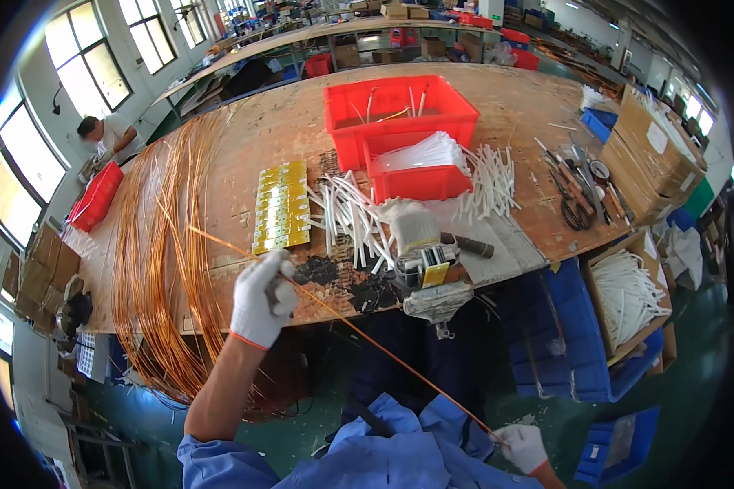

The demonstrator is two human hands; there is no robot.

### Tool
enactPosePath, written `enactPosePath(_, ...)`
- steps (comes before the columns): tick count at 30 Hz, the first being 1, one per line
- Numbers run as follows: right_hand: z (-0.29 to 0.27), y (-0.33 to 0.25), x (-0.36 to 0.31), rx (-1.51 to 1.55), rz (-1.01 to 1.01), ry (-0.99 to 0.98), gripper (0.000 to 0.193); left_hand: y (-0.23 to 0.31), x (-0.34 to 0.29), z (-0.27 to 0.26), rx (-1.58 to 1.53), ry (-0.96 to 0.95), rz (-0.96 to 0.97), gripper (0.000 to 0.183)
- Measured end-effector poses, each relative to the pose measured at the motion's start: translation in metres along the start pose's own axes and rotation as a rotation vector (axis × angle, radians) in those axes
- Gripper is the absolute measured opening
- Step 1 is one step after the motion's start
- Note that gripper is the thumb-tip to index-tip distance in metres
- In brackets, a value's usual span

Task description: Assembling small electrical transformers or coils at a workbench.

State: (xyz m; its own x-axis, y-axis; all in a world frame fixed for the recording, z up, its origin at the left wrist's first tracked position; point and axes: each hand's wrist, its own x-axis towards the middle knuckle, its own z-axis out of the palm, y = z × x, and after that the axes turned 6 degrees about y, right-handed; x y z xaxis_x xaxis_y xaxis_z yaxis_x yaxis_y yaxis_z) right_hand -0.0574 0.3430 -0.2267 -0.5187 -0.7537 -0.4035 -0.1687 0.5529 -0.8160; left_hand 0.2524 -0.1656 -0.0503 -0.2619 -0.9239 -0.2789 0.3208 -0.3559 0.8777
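A long copper wire [367, 336] slants across in front of me, held in both white-gloved hands. My left hand [261, 297] is closed round it near its far end, above the front edge of the workbench. Low at the right, my right hand [520, 447] pinches the near end beside my body. A bench vise [436, 285] with a small yellow piece in its jaws is fixed at the bench edge, to the right of the wire. Left of my left hand lies a large bundle of copper wires [167, 220], hanging over the edge.
On the wooden bench [261, 106] are yellow plates [281, 204], white tubes [342, 213], two red bins [404, 102] and hand tools [579, 187]. A box of white tubes [625, 297] and a blue bin [550, 342] stand at the right. Another person [110, 138] sits at the far left.
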Motion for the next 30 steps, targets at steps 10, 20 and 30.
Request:
enactPosePath(10, -0.006, -0.030, 0.053, -0.540, -0.283, 0.484, 0.042, -0.048, -0.051, 0.033, 0.178, -0.185, 0.001, 0.027)
enactPosePath(20, 0.091, -0.118, 0.068, 0.168, -0.301, -0.057, 0.016, -0.083, -0.078, 0.020, 0.037, -0.215, -0.031, 0.027)
enactPosePath(30, 0.102, -0.229, 0.100, 0.075, -0.446, 0.020, 0.014, -0.105, -0.079, 0.050, 0.172, -0.344, -0.108, 0.025)
